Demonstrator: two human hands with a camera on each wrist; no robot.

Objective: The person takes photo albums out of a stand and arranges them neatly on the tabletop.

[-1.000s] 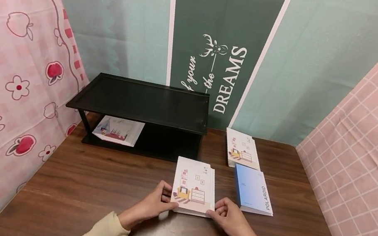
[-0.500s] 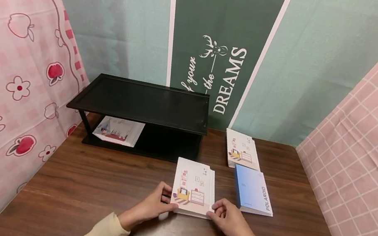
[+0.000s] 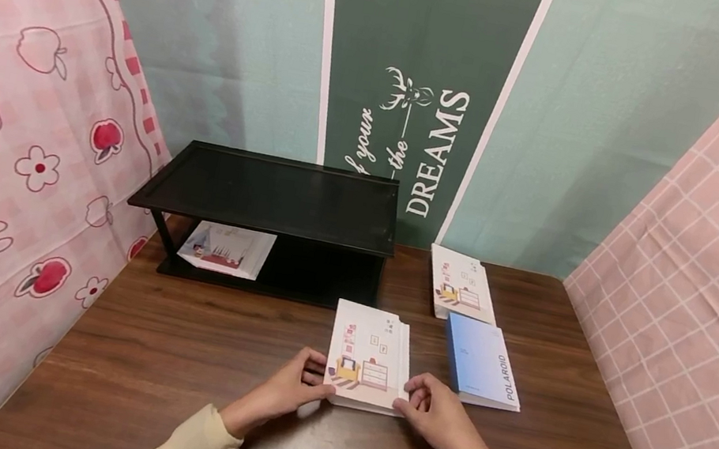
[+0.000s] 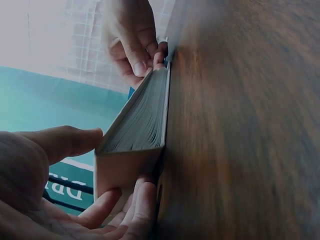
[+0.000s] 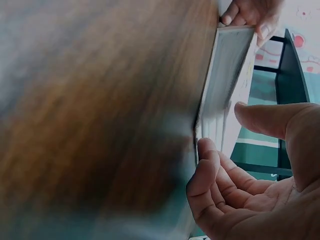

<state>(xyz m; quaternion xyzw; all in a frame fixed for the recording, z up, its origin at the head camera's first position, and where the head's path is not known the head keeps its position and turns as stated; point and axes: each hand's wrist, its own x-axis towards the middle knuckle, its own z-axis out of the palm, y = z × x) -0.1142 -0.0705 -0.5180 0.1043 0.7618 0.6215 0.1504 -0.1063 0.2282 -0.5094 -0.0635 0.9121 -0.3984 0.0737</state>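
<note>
A thick white photo album (image 3: 366, 350) with a yellow armchair and a chest of drawers on its cover lies on the table in front of me. My left hand (image 3: 293, 385) grips its near left corner, thumb on the cover's edge and fingers against the spine (image 4: 125, 170). At the near right corner my right hand (image 3: 437, 415) holds the album, thumb at the cover and curled fingers (image 5: 207, 155) by the page side. Many thin page edges (image 4: 145, 117) show between the covers in the left wrist view.
A black two-tier rack (image 3: 271, 193) stands at the back left, with another illustrated album (image 3: 228, 249) on its lower shelf. To the right lie a blue POLAROID album (image 3: 483, 363) and, behind it, a similar white album (image 3: 462, 283). Printed cloths hang around the wooden table (image 3: 164, 351).
</note>
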